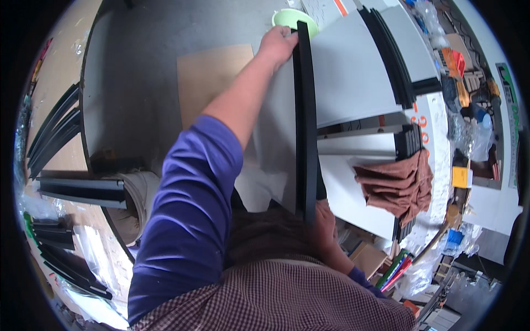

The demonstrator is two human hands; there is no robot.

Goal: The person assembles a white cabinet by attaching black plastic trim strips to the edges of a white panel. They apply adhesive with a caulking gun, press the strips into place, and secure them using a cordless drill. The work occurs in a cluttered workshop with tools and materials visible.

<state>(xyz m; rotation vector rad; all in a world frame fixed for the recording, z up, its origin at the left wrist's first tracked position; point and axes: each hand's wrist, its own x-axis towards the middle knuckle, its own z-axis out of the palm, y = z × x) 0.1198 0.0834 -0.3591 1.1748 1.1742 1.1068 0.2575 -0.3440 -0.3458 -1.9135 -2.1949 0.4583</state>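
A long, straight black profile bar (305,116) runs away from my body, nearly upright in the view. My left hand (280,44) is closed on its far end, with the arm stretched out in a purple sleeve. At the near end, close to my waist, my right hand (326,223) is closed around the bar; it is slightly blurred and partly hidden behind the bar. A pale green bowl (287,17) lies just beyond my left hand. Under the bar are white panels (350,77), and a tan board (204,69) rests left of it.
Several black profiles (386,58) lie on the panels to the right, near a brown cloth (393,185) draped over another stack. More black profiles (83,190) stick out at the left beside a pale round container (138,201). A cluttered shelf (461,110) runs along the right.
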